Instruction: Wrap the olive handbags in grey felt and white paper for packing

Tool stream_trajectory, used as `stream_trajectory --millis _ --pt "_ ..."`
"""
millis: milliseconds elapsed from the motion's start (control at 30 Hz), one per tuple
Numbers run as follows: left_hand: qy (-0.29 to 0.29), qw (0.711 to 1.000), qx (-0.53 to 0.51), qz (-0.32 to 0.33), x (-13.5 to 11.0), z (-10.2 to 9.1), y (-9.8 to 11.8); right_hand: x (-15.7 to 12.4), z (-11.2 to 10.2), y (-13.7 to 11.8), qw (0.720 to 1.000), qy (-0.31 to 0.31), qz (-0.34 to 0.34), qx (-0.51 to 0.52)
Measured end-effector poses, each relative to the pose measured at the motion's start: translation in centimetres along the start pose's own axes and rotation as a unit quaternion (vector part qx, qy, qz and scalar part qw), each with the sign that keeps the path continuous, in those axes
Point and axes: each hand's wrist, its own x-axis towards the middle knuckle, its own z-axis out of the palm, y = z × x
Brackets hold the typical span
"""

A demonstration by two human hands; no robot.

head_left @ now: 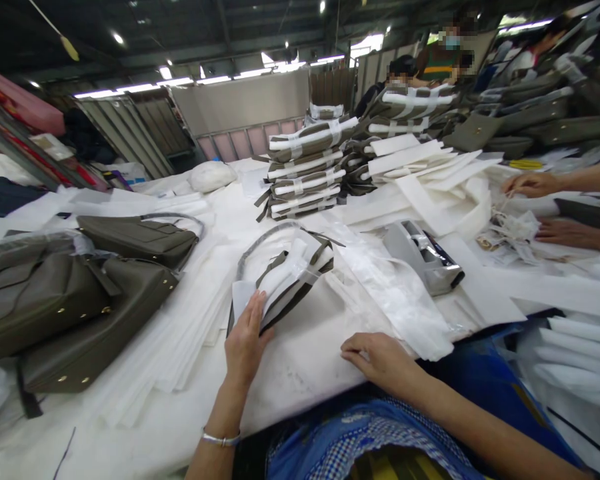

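Observation:
My left hand (pixel 247 337) lies with outstretched fingers against the near end of a dark olive handbag (pixel 293 303). White foam sheet (pixel 291 257) and clear film cover part of the bag, and its wrapped handle (pixel 260 243) arches behind. At the table's near edge my right hand (pixel 377 357) rests loosely bent, thumb and forefinger slightly apart, nothing visible in it. A grey tape dispenser (pixel 420 257) stands beyond the right hand. Between them lies a white translucent plastic bag stack (pixel 395 290).
More olive handbags (pixel 130 307) lie at left beside long white foam strips (pixel 180 333). Wrapped bags (pixel 305 170) are piled at the back. White sheets (pixel 430 167) are heaped at right. A co-worker's hands (pixel 533 183) handle tags (pixel 510 227). A blue container (pixel 500 373) is below the edge.

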Motion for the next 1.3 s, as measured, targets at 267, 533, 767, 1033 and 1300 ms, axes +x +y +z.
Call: stream_trajectory --millis 267,533,767,1033,1300 --pt "-0.008 1.000 -0.004 0.006 -0.2 0.1 0.0 5.6 -0.4 3.5 0.975 0.165 0.002 -0.151" --pt "-0.010 1.000 -0.007 -0.011 -0.1 0.1 -0.1 8.6 -2.7 4.1 0.979 0.130 0.043 -0.150" --pt "0.003 1.000 -0.011 -0.025 0.3 -0.2 0.1 7.8 -0.9 -1.7 0.861 0.029 0.178 0.476" --pt "-0.005 0.999 -0.018 -0.048 0.4 -0.6 -0.1 2.5 3.8 -2.0 0.999 -0.020 0.027 0.032" --pt "0.001 0.998 -0.049 -0.048 0.5 -0.7 -0.1 8.3 2.9 -2.7 0.987 0.032 0.014 -0.157"
